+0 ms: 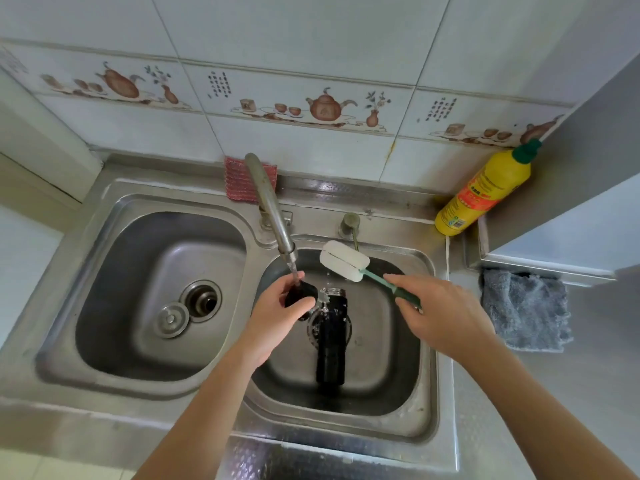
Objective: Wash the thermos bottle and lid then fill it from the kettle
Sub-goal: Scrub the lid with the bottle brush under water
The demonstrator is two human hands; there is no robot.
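Room: double-basin steel sink (104,216) under my hands, below a white tiled wall (311,36).
Black thermos bottle (331,344): in the right basin, open mouth toward the wall.
My left hand (277,317): grips the black lid (300,293) under the steel tap (268,206).
My right hand (446,313): clamped on the green-handled white sponge brush (344,261).

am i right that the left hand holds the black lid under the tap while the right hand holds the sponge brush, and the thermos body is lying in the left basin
Not quite. The head view shows the thermos body in the right basin, not the left. The rest holds: the left hand holds the black lid under the tap, and the right hand holds the sponge brush.
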